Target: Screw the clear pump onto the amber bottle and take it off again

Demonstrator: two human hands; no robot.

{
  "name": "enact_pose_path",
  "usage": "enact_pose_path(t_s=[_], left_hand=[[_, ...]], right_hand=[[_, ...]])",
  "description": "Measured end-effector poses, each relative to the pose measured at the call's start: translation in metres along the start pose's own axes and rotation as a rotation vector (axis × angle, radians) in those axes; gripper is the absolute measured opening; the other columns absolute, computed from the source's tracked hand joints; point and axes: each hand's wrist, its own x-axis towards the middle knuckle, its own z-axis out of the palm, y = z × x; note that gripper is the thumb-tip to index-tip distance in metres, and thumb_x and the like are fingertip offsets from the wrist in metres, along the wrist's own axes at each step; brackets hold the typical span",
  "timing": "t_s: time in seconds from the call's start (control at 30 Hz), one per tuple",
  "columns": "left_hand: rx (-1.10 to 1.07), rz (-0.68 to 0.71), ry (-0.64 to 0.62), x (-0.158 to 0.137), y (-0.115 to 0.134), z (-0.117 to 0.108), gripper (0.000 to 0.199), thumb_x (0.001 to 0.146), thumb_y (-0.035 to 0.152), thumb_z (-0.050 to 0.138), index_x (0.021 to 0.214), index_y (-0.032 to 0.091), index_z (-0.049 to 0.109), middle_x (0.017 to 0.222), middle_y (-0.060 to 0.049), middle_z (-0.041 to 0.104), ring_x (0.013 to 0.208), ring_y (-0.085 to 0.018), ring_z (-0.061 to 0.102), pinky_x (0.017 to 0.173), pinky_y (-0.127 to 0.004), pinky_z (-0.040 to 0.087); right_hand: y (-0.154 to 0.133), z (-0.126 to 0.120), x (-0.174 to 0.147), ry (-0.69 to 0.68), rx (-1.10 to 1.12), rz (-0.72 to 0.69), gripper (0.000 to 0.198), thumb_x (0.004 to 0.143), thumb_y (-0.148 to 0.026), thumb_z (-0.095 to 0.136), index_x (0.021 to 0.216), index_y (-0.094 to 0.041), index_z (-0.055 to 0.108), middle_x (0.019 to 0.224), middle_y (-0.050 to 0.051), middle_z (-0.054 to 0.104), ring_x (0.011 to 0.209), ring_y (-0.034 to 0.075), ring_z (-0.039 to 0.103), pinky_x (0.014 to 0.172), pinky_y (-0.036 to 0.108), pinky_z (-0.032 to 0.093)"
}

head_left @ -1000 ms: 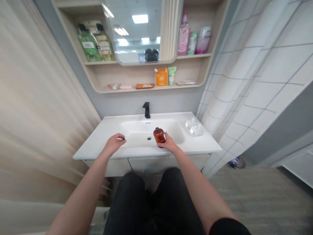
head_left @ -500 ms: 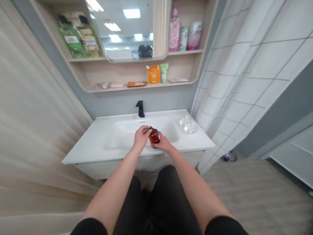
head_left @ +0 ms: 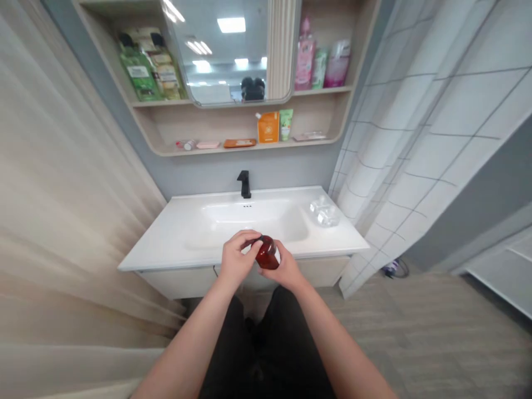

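An amber bottle (head_left: 266, 255) with a black top (head_left: 258, 239) is held tilted in front of the sink's near edge. My right hand (head_left: 286, 268) wraps round its body from the right, partly covering a white label. On the other side, my left hand (head_left: 238, 254) pinches the black top between thumb and fingers. The exact shape of the top is mostly hidden by those fingers. Beyond both hands lies the white sink (head_left: 291, 221), with a black faucet (head_left: 245, 184) at its back.
Clear plastic or glass pieces (head_left: 324, 213) sit on the counter's right side. Above, a cabinet shelf holds an orange pouch (head_left: 268, 128), a green tube (head_left: 285, 124) and an orange packet (head_left: 240, 143). Curtains (head_left: 75, 183) hang on the left, a tiled white curtain (head_left: 374, 166) on the right.
Both hands have come closer to my body with the bottle, from over the basin to the counter's front edge. The view has shifted slightly. The left hand still grips the top.
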Motion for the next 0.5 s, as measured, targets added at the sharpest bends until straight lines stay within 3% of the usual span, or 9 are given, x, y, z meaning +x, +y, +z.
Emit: enact_pose_path(t_s=[0.13,0.23,0.3,0.37,0.43,0.5], left_hand=[[-0.022,-0.043,0.145,-0.032,0.008,-0.005,0.017,0.09,0.04,0.087,0.095,0.025,0.08,0.107,-0.008,0.075,0.103,-0.024,0.077,0.092,-0.039,0.069],[-0.043,-0.096,0.175,-0.042,0.013,-0.016,0.027,0.083,0.043,0.092,0.091,0.024,0.075,0.104,-0.008,0.076,0.099,-0.025,0.079,0.091,-0.04,0.069],[-0.08,-0.144,0.114,-0.048,0.024,-0.03,0.028,0.085,0.046,0.09,0.094,0.024,0.075,0.106,-0.009,0.079,0.103,-0.027,0.08,0.097,-0.043,0.068],[-0.156,-0.171,-0.005,-0.056,0.04,-0.047,0.031,0.092,0.049,0.083,0.11,0.025,0.078,0.118,-0.012,0.082,0.111,-0.029,0.08,0.105,-0.047,0.066],[-0.245,-0.16,-0.11,-0.065,0.057,-0.064,0.042,0.096,0.052,0.078,0.131,0.028,0.075,0.141,-0.014,0.076,0.117,-0.031,0.08,0.107,-0.049,0.065],[-0.275,-0.131,-0.144,-0.072,0.07,-0.075,0.054,0.092,0.051,0.084,0.14,0.031,0.07,0.158,-0.015,0.065,0.113,-0.03,0.081,0.104,-0.048,0.067]], right_hand=[[-0.022,0.019,-0.025,-0.013,-0.031,0.015,0.081,0.068,-0.032,0.093,0.143,-0.029,0.062,0.134,0.007,0.076,0.119,0.035,0.073,0.108,0.049,0.057],[-0.035,0.031,-0.037,0.018,-0.071,0.025,0.079,0.066,-0.03,0.093,0.14,-0.03,0.064,0.133,0.008,0.077,0.119,0.037,0.074,0.107,0.052,0.059],[-0.045,0.033,-0.046,0.001,-0.04,0.008,0.08,0.067,-0.032,0.094,0.141,-0.03,0.064,0.132,0.008,0.077,0.118,0.037,0.075,0.107,0.053,0.06],[-0.055,0.032,-0.056,-0.071,0.03,-0.044,0.085,0.067,-0.036,0.097,0.145,-0.031,0.062,0.135,0.008,0.077,0.121,0.038,0.075,0.109,0.054,0.059],[-0.067,0.029,-0.067,-0.148,0.059,-0.091,0.089,0.067,-0.038,0.099,0.148,-0.033,0.061,0.141,0.008,0.075,0.126,0.039,0.073,0.113,0.056,0.057],[-0.078,0.027,-0.076,-0.187,0.027,-0.103,0.091,0.066,-0.037,0.1,0.149,-0.035,0.062,0.144,0.008,0.074,0.129,0.039,0.072,0.115,0.057,0.056]])
